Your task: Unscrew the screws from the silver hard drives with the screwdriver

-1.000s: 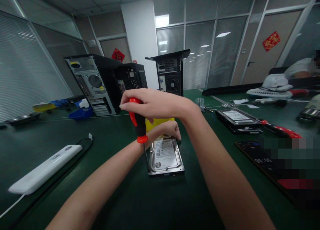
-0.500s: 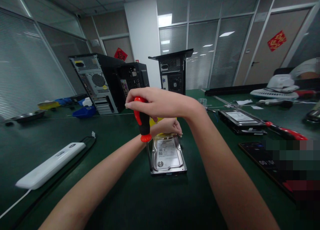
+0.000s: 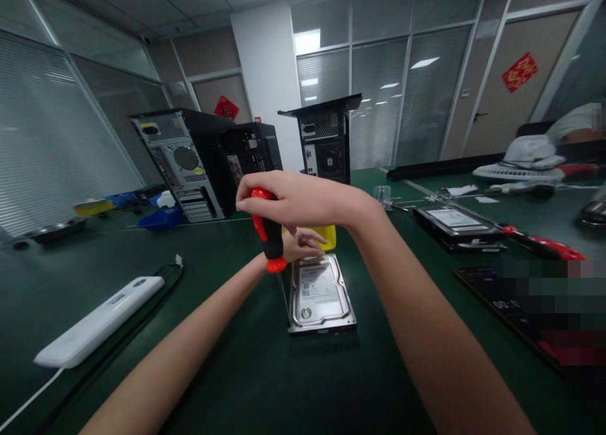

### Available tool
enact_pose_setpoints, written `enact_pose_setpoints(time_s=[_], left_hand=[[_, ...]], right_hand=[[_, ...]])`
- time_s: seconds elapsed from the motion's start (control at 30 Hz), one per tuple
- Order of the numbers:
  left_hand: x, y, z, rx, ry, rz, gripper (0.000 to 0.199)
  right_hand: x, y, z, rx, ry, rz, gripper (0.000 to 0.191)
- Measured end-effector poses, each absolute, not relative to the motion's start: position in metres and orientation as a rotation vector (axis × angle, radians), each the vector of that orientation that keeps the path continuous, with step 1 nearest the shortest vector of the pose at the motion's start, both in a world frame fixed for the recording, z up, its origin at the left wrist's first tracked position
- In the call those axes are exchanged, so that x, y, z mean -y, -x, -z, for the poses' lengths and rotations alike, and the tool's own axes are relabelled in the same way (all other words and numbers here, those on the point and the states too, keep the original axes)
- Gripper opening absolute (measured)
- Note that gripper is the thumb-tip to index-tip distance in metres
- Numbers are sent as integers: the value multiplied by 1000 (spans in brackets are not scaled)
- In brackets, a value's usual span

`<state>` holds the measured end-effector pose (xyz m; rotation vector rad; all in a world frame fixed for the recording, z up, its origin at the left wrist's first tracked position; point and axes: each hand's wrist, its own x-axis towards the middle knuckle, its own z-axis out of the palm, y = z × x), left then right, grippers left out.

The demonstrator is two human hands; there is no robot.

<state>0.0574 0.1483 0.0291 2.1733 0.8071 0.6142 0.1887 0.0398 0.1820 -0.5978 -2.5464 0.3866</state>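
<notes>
Centrally, hard drive (image 3: 322, 293): flat on the green table (image 3: 246, 384), label side up, one short end toward the wearer; lying flat probably lets the table back it against downward pressure.
Screwdriver (image 3: 273, 245): nearly upright, leaning a little, its shaft running down to the drive's near left corner; whether the tip sits in a screw is too small to tell.
Right hand (image 3: 293, 198): arched over the screwdriver, fingers closed around the top of its red-and-black handle, a grip that seems suited to pressing and twisting from above.
Left hand (image 3: 303, 242): beneath the right one, at the drive's far end, fingers lightly bent and somewhat apart; perhaps there to steady the drive, though I cannot tell whether they grip it.
Change from half a second ago: the left hand has drawn back leftward from the far right corner and loosened, baring more of the yellow container (image 3: 330, 236); the right hand's hold and the screwdriver's corner are unchanged.
Right side of table: another drive (image 3: 452, 219), a red-handled tool (image 3: 544, 242) and a phone (image 3: 492, 302).
Left side: a white power strip (image 3: 99, 321).
Behind: a computer tower (image 3: 189, 163).
</notes>
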Motion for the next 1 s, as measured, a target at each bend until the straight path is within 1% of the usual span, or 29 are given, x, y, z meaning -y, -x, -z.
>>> enact_pose_setpoints(time_s=[0.17, 0.6, 1.0], left_hand=[[-150, -61, -29, -722, -2293, -625, 19], [-144, -67, -20, -888, -2285, -708, 27], [-147, -71, -19, -827, -2138, -813, 27]], right_hand=[[-39, -189, -182, 2542, 634, -418, 23], [-41, -190, -182, 2536, 627, -382, 23], [-37, -189, -183, 2537, 618, -373, 23]])
